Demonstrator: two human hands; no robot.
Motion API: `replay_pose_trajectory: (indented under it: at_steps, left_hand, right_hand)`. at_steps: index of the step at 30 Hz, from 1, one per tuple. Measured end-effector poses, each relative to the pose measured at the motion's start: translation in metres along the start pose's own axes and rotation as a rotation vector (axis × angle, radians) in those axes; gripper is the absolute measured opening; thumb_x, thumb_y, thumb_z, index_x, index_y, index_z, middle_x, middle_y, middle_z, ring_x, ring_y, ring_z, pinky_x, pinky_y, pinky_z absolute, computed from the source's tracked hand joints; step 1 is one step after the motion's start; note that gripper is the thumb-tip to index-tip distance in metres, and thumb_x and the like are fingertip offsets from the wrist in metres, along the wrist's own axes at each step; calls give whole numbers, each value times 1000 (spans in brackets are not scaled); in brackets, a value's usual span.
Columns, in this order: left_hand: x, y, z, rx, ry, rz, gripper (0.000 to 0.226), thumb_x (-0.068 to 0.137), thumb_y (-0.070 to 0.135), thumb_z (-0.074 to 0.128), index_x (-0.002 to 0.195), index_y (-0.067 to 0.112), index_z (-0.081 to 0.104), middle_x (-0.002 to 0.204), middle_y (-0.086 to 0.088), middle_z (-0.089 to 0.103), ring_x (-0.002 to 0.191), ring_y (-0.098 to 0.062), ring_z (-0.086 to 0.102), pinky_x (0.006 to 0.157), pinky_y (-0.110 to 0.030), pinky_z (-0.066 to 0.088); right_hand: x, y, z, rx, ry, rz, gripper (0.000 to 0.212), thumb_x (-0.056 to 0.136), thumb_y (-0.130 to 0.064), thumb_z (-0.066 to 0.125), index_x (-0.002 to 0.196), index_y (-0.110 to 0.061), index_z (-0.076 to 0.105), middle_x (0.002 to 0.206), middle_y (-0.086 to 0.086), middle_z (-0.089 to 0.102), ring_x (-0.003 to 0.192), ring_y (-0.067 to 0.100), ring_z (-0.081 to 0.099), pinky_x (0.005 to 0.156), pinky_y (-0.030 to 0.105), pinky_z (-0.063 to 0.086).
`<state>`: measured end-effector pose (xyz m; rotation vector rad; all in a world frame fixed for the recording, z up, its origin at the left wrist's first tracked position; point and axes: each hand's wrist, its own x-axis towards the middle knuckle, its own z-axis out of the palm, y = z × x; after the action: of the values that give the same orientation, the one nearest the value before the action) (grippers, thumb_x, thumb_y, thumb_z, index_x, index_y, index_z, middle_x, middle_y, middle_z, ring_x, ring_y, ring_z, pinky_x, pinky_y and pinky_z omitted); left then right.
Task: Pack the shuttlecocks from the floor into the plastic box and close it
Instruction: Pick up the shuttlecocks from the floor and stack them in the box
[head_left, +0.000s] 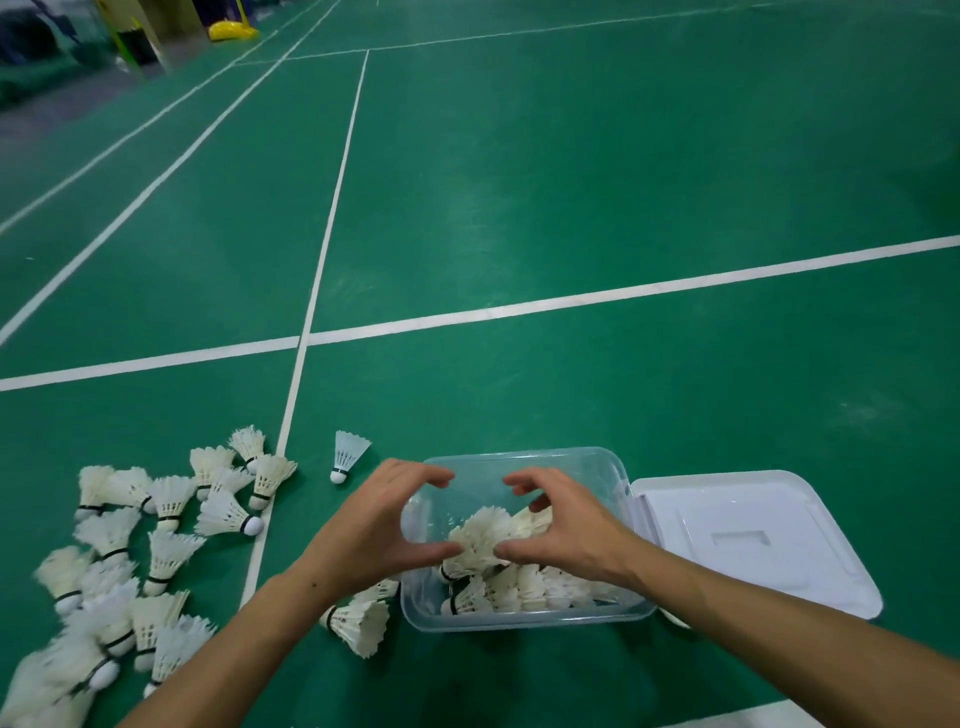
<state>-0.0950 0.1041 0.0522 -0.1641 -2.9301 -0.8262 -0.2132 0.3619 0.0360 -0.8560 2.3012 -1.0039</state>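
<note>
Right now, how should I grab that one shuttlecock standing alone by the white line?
Probably pinch the lone shuttlecock round its feather skirt, coming down from above. It stands upright, cork on the floor and feathers flaring upward, apart from the pile, so nothing crowds your fingers.

No legible text, label, brand, number or sign recorded. Surfaces checked: clear plastic box (524, 621), plain; white lid (753, 540), lower right of the frame, with a blank raised rectangle; shuttlecocks (130, 561), lower left, banded in black without readable print; green court floor (571, 182), carrying unlettered white lines only.
</note>
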Motion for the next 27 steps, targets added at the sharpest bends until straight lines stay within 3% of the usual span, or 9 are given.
replay_pose_trajectory:
  at_steps: [7, 11, 15, 19, 22, 25, 27]
  left_hand:
    - [-92, -19, -32, 5, 73, -221, 81, 75, 84, 67, 139, 36, 56, 132, 28, 57, 125, 10, 48, 106, -16, 42]
    - [-137, -30, -27, 23, -25, -320, 84, 74, 86, 65, 141, 37, 54, 134, 27, 55, 124, 8, 48, 111, -23, 43]
    - [-168, -42, -4, 30, -109, -388, 82, 77, 82, 68, 145, 40, 49, 140, 26, 50, 129, 7, 43, 114, -16, 34]
    - [-179, -55, 23, 40, -122, -422, 88, 72, 84, 69, 146, 44, 45, 141, 19, 49, 129, -3, 47, 109, -26, 42]
    - [-157, -64, 41, 124, -110, -368, 104, 69, 72, 80, 156, 42, 32, 156, 8, 40, 140, -16, 42, 117, -35, 39]
    - [-124, -80, 53, 260, -238, -313, 118, 70, 62, 85, 161, 44, 13, 169, -8, 21, 150, -31, 30, 122, -46, 33]
    - [-109, -87, 59, 280, -286, -288, 114, 73, 58, 85, 162, 41, 16, 168, -13, 21, 150, -35, 30, 122, -47, 33]
  right_hand:
    - [-4, -49, 1, -52, -36, -167, 78, 74, -68, 81, 141, -41, 51, 135, -23, 53, 116, -5, 54, 95, 26, 54]
    - [2, -87, 15, -151, -109, -265, 74, 77, -68, 78, 141, -41, 51, 134, -22, 52, 117, -4, 53, 96, 28, 54]
    - [13, -119, 32, -245, -190, -345, 69, 80, -65, 77, 138, -39, 52, 131, -20, 53, 116, 1, 54, 99, 32, 53]
    - [31, -140, 55, -349, -236, -413, 65, 84, -62, 76, 139, -38, 52, 129, -15, 54, 116, 5, 51, 102, 30, 47]
    - [47, -149, 74, -308, -219, -421, 62, 84, -60, 77, 137, -37, 55, 126, -14, 56, 113, 5, 53, 97, 27, 48]
    - [56, -149, 87, -229, -197, -390, 60, 85, -60, 76, 136, -38, 56, 125, -17, 56, 111, 2, 54, 93, 26, 52]
    - [56, -144, 92, -203, -181, -377, 55, 87, -54, 76, 135, -39, 57, 123, -18, 56, 110, 1, 55, 92, 25, 52]
